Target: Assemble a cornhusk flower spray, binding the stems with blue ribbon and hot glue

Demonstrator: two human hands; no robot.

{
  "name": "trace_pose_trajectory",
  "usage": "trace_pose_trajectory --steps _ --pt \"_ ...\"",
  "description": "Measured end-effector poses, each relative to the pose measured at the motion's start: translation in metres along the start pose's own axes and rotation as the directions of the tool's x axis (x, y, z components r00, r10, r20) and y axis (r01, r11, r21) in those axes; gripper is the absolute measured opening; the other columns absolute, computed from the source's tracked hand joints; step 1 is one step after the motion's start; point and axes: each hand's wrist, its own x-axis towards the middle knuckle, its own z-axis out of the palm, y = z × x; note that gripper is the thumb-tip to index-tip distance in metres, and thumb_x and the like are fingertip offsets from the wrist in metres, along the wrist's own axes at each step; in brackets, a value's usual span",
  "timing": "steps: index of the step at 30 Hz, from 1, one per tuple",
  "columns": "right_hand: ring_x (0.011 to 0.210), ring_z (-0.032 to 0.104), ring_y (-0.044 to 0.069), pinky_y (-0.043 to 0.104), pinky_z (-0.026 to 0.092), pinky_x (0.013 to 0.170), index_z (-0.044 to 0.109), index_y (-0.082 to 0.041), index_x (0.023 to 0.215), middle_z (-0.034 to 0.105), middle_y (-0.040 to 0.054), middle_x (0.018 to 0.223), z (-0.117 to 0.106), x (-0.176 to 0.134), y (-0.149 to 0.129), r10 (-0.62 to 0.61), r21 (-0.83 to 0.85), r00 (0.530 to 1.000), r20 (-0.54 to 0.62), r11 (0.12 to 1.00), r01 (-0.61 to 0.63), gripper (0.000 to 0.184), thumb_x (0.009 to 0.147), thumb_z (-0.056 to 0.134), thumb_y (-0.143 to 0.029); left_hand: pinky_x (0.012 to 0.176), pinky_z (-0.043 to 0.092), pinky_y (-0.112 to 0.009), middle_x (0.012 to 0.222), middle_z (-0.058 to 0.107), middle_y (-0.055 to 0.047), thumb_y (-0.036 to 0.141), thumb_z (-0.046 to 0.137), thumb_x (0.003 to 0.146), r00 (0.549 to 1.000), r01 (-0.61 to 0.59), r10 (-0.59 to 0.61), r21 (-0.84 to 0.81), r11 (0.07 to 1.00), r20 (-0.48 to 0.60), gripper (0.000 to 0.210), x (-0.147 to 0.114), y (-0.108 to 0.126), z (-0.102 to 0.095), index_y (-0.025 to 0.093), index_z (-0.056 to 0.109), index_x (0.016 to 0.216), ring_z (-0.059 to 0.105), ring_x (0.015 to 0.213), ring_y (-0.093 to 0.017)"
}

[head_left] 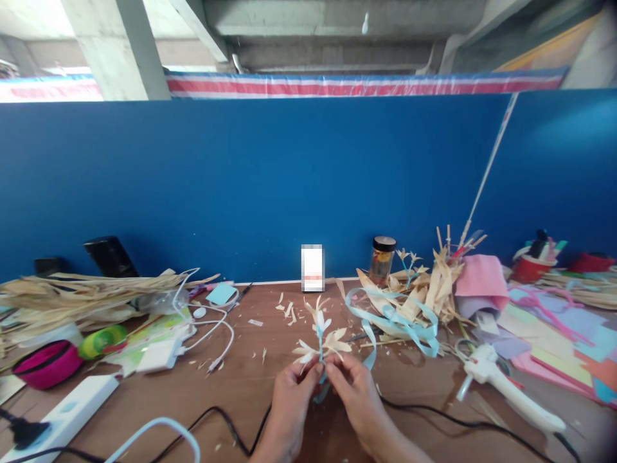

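A handmade flower sprig [320, 326] with pale husk petals stands upright between my hands, its stem wrapped in light blue ribbon. My left hand [295, 391] pinches the lower stem between thumb and fingers. From the other side my right hand [353, 386] is closed at the same spot, thumb and fingers pressed together on the stem or its ribbon; which one is hidden by the fingertips. Below the hands a bit of blue ribbon shows. A longer loose light blue ribbon [418, 333] loops over the table to the right.
Dried husks [446, 280] are heaped at the right beside a dark-lidded jar [383, 260]. A white glue gun [511, 386] lies nearer, by coloured paper sheets [554, 366]. To the left are a power strip [67, 411], a pink band [48, 364] and more husks [81, 296]. Black cables cross the front.
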Motion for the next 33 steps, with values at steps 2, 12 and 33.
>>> trace_pose_trajectory --steps 2,12,33 --pt "0.063 0.054 0.014 0.025 0.042 0.059 0.057 -0.014 0.081 0.061 0.0036 0.072 0.0005 -0.0001 0.0 0.01 0.009 1.0 -0.01 1.0 -0.01 0.019 0.079 0.055 -0.033 0.053 0.039 -0.02 0.066 0.063 -0.004 0.031 0.068 0.064 1.0 -0.007 0.007 0.009 1.0 -0.009 0.029 0.001 -0.0016 -0.0007 0.011 0.07 0.086 0.052 0.057 -0.011" --pt "0.051 0.047 0.009 0.019 0.035 0.045 0.057 -0.012 0.08 0.056 0.0014 0.061 0.0006 0.0016 0.0047 0.079 -0.113 0.993 -0.083 0.99 -0.088 0.026 0.078 0.053 -0.038 0.056 0.043 -0.021 0.07 0.065 -0.005 0.029 0.068 0.063 0.997 -0.034 0.038 0.064 0.997 -0.062 0.025 -0.0005 0.0015 -0.0001 0.01 0.068 0.081 0.056 0.064 -0.015" --pt "0.053 0.037 0.009 0.019 0.034 0.051 0.049 -0.017 0.071 0.042 -0.0045 0.06 -0.0021 0.0037 0.0029 0.007 -0.184 0.997 -0.075 0.983 -0.021 0.022 0.079 0.05 -0.037 0.048 0.041 -0.019 0.065 0.063 -0.002 0.033 0.068 0.064 0.991 -0.05 0.05 0.007 0.999 -0.125 0.025 0.0027 0.0002 -0.0033 0.012 0.063 0.076 0.053 0.051 -0.01"
